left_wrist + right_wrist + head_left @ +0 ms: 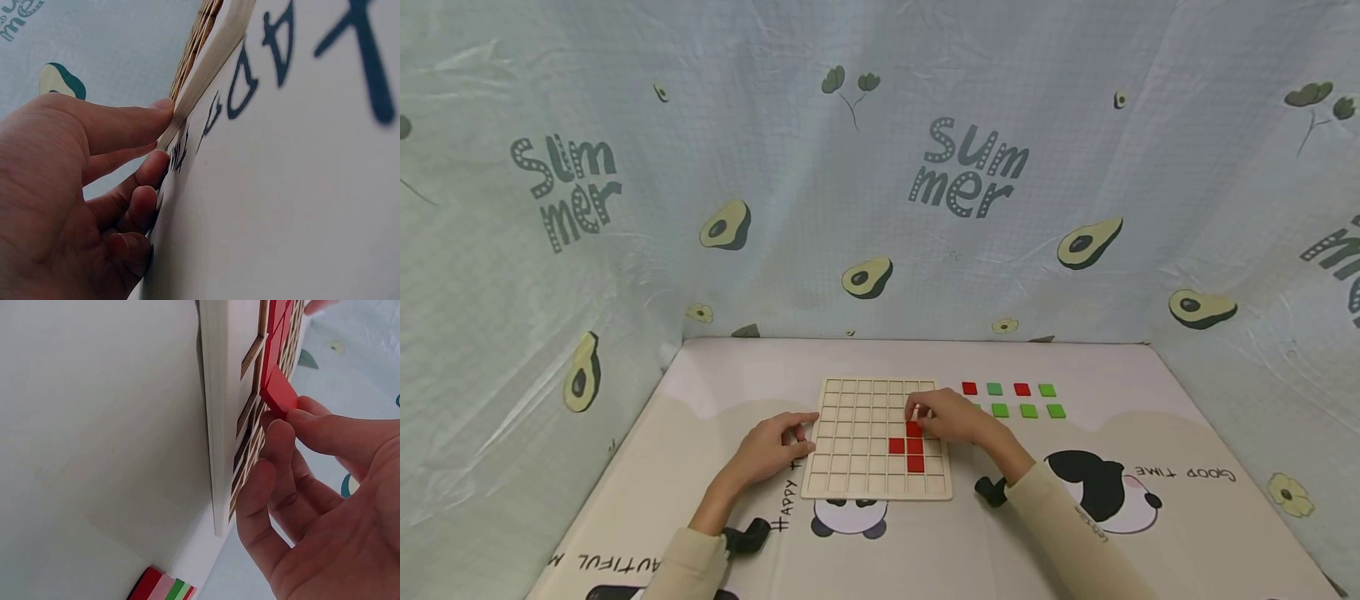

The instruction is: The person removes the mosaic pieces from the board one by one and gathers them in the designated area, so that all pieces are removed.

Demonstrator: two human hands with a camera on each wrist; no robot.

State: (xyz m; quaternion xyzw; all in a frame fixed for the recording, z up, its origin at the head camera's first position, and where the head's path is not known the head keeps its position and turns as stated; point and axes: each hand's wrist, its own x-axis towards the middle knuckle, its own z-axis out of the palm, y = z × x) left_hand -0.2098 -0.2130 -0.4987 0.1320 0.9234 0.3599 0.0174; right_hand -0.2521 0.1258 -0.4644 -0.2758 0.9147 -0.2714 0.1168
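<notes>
We see the right hand [951, 414] with its thumb and fingers clamped on a red tile [280, 392], which stands tilted at the tips over the wooden grid board [861, 454]. The other fingers curl loosely beneath that grip. On the left hand [767, 446], the thumb and forefinger are spread apart, their tips against the left edge of the board, and the remaining fingers bend loosely close to the bench [730, 383].

From above, the right fingers cover several cells and most of the pinched tile's surroundings, so we cannot tell whether its lower edge already touches a cell. The same hand partly hides the leftmost green tile of the nearer loose row. The left wrist view shows the board almost edge-on and cut off at the top; in the right wrist view the loose tiles are cropped at the bottom.

The pinched tile is just beside the red tiles on the board [897, 446], towards the board's right side and well apart from the left hand. To the right of the board, we find loose red tiles [1022, 389] and green tiles [1028, 411] in two rows.
</notes>
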